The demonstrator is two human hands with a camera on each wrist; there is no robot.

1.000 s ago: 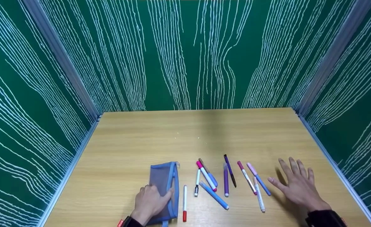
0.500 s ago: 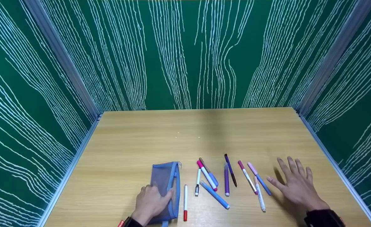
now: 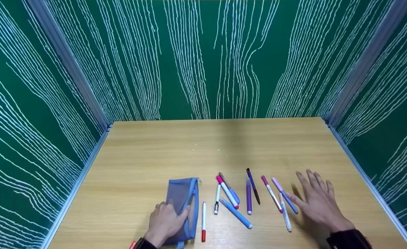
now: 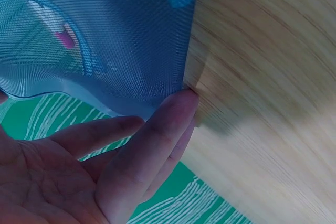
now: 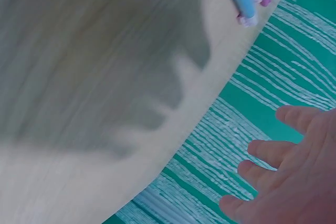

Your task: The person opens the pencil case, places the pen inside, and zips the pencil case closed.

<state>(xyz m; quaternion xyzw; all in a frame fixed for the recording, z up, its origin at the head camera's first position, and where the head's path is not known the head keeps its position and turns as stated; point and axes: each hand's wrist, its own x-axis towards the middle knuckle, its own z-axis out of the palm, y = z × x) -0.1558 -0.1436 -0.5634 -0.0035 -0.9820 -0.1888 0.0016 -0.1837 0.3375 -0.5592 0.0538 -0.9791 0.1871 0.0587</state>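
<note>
A blue mesh pencil case lies at the front left of the table. My left hand holds it by its left side, thumb at the zipped opening. In the left wrist view, fingertips meet the mesh near its corner, and a pink-tipped thing shows through the weave. My right hand hovers palm down with fingers spread, right of the loose pens. Nearest to it are a pink-capped blue pen and a white pen. In the right wrist view nothing is in that hand.
Between the hands lie a red-capped white marker, a blue marker, a purple marker, a pink-capped white marker and several other pens. Green walls with white lines enclose the wooden table at back and sides.
My right hand has moved a little left, toward the pens. The left hand and the pencil case have stayed nearly where they were.
</note>
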